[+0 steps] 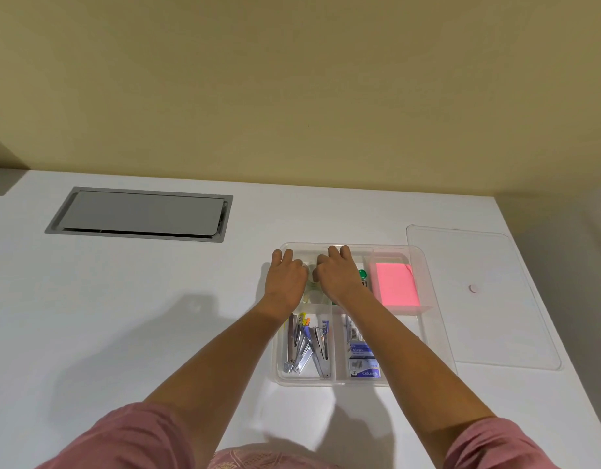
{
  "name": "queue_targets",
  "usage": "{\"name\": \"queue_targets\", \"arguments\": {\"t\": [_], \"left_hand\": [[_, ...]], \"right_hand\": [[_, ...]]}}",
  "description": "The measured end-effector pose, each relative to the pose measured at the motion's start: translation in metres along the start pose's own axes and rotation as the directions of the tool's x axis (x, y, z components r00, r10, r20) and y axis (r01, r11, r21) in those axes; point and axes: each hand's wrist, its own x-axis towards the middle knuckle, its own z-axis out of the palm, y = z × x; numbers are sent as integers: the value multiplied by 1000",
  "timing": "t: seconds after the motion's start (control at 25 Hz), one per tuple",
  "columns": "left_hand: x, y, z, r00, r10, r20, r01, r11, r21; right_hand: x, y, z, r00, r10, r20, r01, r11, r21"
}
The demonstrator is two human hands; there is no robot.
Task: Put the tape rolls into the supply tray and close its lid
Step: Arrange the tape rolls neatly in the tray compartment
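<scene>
Tape rolls (313, 292) lie between both hands in tray (438, 319)

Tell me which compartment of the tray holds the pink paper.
The far right compartment of the tray, beside the lid; the near ones hold metal tools and small boxes.

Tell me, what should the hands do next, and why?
Probably let go and draw both hands back out of the tray: they sit in its far-left compartment over what seem clear tape rolls, while the lid lies on the table at its right, not yet on.
</scene>
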Motion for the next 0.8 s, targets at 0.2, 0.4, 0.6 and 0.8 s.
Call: {"name": "queue_targets", "arguments": {"t": [0.2,0.4,0.6,0.8], "left_hand": [[-2,1,-1,1000,-17,11,17,1000,-4],[-6,-2,0,1000,-26,14,26,999,-22],[-8,0,0,1000,-17,21,17,1000,0],[-9,-1,1,999,-23,27,24,1000,-4]], "right_hand": [[-1,1,1,1000,-2,-23,2,1000,19],[-2,3,3,999,15,-45,-13,999,43],[-1,-3,5,998,56,-17,-56,998,-11],[4,-6,4,996,87,-15,-87,995,-53]]}}
